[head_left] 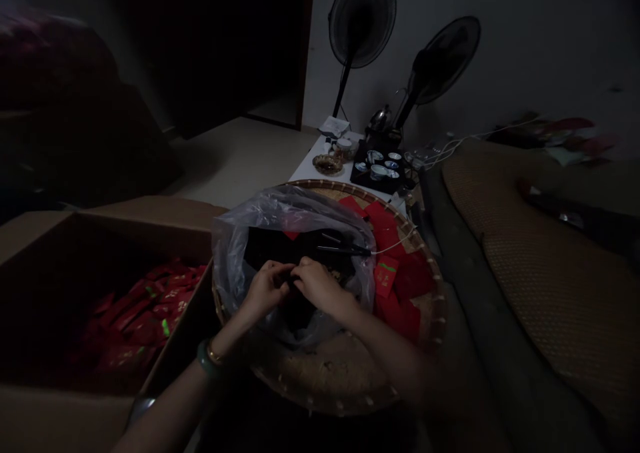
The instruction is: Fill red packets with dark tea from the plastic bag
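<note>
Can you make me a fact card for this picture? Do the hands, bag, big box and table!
Bag: clear plastic, open, on a round woven tray
Left hand: over the open bag
Right hand: over it too, close beside the left
Held: too dark to tell
Red packets: on the tray, right of the bag
Box: cardboard, open, other red packets inside
Table: white, beyond the tray, cups on it

The left hand (pixel 267 291) and right hand (pixel 317 285) are close together over a plastic bag (pixel 229 256) on a woven tray (pixel 330 373).
</note>
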Tool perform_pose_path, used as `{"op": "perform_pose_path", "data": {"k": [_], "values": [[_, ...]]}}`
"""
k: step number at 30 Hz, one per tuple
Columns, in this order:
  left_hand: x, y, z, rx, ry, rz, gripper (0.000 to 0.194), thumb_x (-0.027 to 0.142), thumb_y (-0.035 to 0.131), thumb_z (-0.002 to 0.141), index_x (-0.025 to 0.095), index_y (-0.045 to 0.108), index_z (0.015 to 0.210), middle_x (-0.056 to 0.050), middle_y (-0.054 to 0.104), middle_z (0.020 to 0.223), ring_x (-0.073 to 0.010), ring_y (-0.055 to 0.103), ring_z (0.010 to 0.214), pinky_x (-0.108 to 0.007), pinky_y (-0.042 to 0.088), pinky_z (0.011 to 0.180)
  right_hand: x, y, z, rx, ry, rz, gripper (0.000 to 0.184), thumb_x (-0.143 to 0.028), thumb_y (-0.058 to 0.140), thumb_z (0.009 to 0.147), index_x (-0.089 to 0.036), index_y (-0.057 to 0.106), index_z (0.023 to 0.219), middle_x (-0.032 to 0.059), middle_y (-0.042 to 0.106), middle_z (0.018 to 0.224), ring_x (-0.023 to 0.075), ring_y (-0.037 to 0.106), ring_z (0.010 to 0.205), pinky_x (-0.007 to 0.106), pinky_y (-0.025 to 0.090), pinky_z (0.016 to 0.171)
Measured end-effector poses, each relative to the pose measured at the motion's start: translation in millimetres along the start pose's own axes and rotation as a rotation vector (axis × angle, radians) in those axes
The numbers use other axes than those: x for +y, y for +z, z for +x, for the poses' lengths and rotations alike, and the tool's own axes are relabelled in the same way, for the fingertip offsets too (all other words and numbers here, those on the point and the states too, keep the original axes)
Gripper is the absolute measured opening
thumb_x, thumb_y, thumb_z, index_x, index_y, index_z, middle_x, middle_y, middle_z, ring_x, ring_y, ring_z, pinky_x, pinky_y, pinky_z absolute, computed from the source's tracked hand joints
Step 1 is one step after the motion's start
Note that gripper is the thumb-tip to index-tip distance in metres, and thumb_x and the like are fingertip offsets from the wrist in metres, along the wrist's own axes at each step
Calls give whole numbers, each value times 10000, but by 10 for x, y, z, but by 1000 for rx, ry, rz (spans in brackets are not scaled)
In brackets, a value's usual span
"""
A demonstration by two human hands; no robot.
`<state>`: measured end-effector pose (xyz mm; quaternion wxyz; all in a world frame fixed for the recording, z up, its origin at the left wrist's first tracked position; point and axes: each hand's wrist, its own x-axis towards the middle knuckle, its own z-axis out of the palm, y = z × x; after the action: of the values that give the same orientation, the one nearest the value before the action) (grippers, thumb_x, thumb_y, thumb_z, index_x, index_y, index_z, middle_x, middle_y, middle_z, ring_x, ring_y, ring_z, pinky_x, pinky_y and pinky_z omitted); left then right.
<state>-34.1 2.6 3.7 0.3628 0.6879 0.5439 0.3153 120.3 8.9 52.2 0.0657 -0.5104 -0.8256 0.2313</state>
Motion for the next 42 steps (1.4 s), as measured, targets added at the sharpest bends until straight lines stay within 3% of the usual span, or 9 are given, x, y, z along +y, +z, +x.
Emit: {"op": "perform_pose_path", "data": {"k": [6, 10, 15, 20, 28, 35, 39, 42], "values": [[-51, 2, -9, 75, -6, -101, 377, 129, 531, 649, 154, 593, 1019, -40, 520, 937, -80, 517, 641, -220, 429, 589, 176, 17, -24, 178, -54, 323, 279, -81, 535, 750, -215, 668, 955, 39, 662, 967, 186, 604, 912, 304, 434, 836], [-48, 11, -12, 118, -35, -89, 234, 111, 531, 646, 136, 609, 865, -26, 517, 866, -79, 519, 635, -211, 421, 580, 277, 71, -51, 293, 12, 540, 225, -131, 547, 737, -218, 677, 899, 18, 676, 880, 173, 626, 797, 305, 476, 761], [-47, 19, -10, 111, -68, -49, 228, 75, 532, 645, 141, 635, 837, -21, 528, 827, -88, 528, 669, -210, 425, 608, 373, 160, -70, 356, 85, 807, 180, -206, 587, 705, -180, 665, 865, 27, 671, 827, 159, 629, 722, 279, 503, 668], [-71, 31, -4, 86, -49, -13, 212, 107, 537, 668, 159, 675, 820, -28, 522, 812, -115, 546, 735, -227, 434, 647, 363, 208, -94, 348, 72, 782, 195, -197, 567, 721, -194, 671, 886, 24, 677, 868, 165, 638, 773, 291, 507, 718], [-133, 31, -11, 64, -40, -54, 288, 111, 536, 651, 151, 647, 914, -34, 546, 856, -105, 534, 679, -233, 428, 620, 240, 223, -141, 281, -110, 679, 315, -121, 504, 758, -220, 653, 1017, 19, 660, 1019, 161, 616, 937, 311, 472, 864], [-127, 15, -6, 79, -28, -49, 217, 142, 542, 661, 160, 684, 824, -36, 502, 808, -123, 525, 722, -234, 417, 624, 468, 269, -138, 393, -9, 802, 244, -152, 495, 767, -184, 649, 954, 40, 671, 915, 149, 643, 829, 270, 518, 731], [-121, 2, -11, 63, -42, -35, 230, 133, 528, 653, 154, 682, 823, -38, 499, 808, -123, 524, 710, -240, 418, 624, 534, 187, -206, 413, 34, 558, 246, -115, 482, 771, -186, 651, 935, 37, 667, 913, 149, 628, 834, 285, 493, 762], [-116, 5, -17, 66, -42, -33, 241, 131, 524, 641, 145, 650, 847, -34, 525, 818, -119, 532, 692, -243, 424, 627, 434, 186, -217, 369, -45, 405, 236, -155, 543, 779, -196, 641, 989, 47, 643, 976, 160, 595, 913, 296, 461, 822]]}}
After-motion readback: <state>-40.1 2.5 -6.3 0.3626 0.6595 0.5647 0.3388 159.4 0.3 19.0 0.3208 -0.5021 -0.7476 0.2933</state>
